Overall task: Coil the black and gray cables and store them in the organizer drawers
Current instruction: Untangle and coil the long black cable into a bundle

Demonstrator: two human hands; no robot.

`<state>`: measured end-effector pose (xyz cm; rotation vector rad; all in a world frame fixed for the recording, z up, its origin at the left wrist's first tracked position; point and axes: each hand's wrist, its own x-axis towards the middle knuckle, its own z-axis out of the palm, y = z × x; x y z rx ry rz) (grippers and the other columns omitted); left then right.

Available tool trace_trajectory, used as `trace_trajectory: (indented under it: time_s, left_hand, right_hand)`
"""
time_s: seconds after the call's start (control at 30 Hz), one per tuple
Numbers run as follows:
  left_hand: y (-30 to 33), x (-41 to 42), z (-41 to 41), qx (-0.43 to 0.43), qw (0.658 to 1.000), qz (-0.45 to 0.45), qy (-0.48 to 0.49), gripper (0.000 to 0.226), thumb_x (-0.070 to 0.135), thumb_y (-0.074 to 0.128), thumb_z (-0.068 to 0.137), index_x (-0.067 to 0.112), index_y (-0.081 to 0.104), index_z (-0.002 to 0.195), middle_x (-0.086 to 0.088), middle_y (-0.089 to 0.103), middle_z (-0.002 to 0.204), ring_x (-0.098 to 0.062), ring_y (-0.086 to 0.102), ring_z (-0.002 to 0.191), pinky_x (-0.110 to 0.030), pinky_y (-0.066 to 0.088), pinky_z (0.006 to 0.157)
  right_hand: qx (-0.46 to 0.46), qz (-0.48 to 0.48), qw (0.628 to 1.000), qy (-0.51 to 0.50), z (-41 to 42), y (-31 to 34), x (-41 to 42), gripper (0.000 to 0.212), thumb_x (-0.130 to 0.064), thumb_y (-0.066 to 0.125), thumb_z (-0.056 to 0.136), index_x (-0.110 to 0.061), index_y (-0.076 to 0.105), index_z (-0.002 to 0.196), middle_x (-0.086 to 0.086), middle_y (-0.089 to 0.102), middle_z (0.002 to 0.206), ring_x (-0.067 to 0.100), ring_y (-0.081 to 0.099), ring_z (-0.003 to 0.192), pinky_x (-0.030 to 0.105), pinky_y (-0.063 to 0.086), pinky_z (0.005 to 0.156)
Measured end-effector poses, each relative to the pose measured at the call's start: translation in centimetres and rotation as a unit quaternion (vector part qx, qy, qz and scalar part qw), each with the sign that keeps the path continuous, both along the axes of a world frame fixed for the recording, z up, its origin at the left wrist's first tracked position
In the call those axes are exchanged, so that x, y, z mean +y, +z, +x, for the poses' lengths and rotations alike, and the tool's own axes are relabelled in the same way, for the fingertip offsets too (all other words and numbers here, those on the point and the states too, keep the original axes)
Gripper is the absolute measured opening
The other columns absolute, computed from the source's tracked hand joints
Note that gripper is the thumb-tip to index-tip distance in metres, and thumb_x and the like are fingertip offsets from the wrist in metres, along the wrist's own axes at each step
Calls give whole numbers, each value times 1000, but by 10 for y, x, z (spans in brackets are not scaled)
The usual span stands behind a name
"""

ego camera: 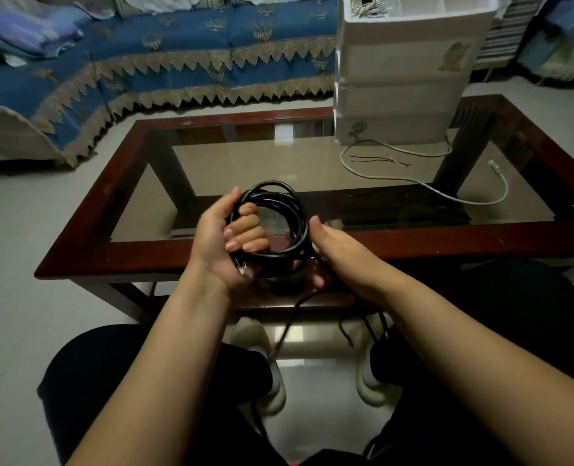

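Note:
A black cable [280,196] is wound into a coil of several loops above the near edge of the table. My left hand [223,242] grips the coil's left side, fingers curled through the loops. My right hand [337,253] holds the coil's lower right, fingers wrapped under it. Loose black cable hangs from the coil down between my knees. A gray cable [413,181] lies uncoiled on the glass at the right, its plug end near the right edge. The white organizer drawers [403,79] stand at the table's far right, drawers closed.
The glass-topped table has a dark red wooden frame [151,255]. A thin dark wire [379,159] lies beside the gray cable. A blue sofa cover [178,55] runs along the back left. My shoes [269,364] rest on the floor under the table edge.

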<state>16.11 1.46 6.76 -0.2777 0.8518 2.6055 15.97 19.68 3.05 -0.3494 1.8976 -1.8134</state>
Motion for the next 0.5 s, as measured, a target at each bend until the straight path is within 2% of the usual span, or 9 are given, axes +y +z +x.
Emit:
trace_trajectory:
  time_s: [0.07, 0.13, 0.2, 0.3, 0.37, 0.43, 0.5]
  left_hand:
    - [-2, -13, -7, -24, 998, 13, 50, 45, 36, 43, 98, 18, 45, 57, 6, 33, 31, -5, 30, 24, -13, 24, 33]
    - [-5, -22, -12, -51, 994, 33, 95, 44, 33, 44, 98, 18, 44, 57, 7, 31, 32, -5, 29, 24, -12, 22, 34]
    - [-9, -28, -14, -68, 989, 52, 119, 46, 32, 42, 99, 17, 44, 55, 7, 31, 31, -5, 28, 24, -13, 23, 33]
    - [-15, -32, -16, -89, 982, 83, 146, 51, 31, 41, 99, 16, 44, 50, 7, 30, 31, -5, 27, 24, -14, 24, 32]
    - [-15, -38, -18, -100, 972, 107, 185, 50, 30, 41, 99, 16, 44, 50, 7, 30, 31, -6, 27, 25, -14, 25, 33]
    - [-14, -48, -20, -106, 959, 126, 230, 51, 28, 41, 99, 16, 43, 49, 7, 31, 32, -6, 28, 25, -13, 24, 34]
    - [-14, -53, -22, -114, 949, 124, 268, 52, 26, 41, 99, 16, 40, 47, 7, 30, 33, -5, 27, 25, -14, 25, 32]
  right_hand:
    - [11, 57, 998, 4, 3, -6, 4, 30, -35, 47, 97, -8, 60, 97, 3, 57, 69, 9, 52, 54, 22, 45, 51]
    - [-24, 98, 994, 27, 3, -8, 13, 13, -24, 59, 92, -12, 65, 90, 4, 57, 71, 7, 54, 59, 21, 49, 54]
    - [-39, 162, 984, 59, -2, -7, 22, 13, -25, 66, 88, -13, 69, 92, 2, 63, 77, 9, 59, 66, 21, 50, 61]
    - [23, 327, 942, 71, -13, -11, 35, 16, -30, 69, 85, -16, 69, 93, 1, 69, 87, 15, 65, 79, 28, 52, 72]
    - [62, 411, 906, 84, -19, -14, 45, 15, -31, 68, 85, -20, 65, 94, -1, 66, 91, 14, 62, 83, 28, 49, 72]
    - [70, 457, 882, 97, -20, -15, 52, 16, -33, 68, 85, -24, 59, 94, -6, 62, 90, 11, 58, 82, 27, 45, 72]
    - [135, 512, 844, 83, -17, -16, 54, 19, -39, 61, 88, -26, 54, 100, -11, 60, 92, 10, 55, 86, 33, 42, 87]
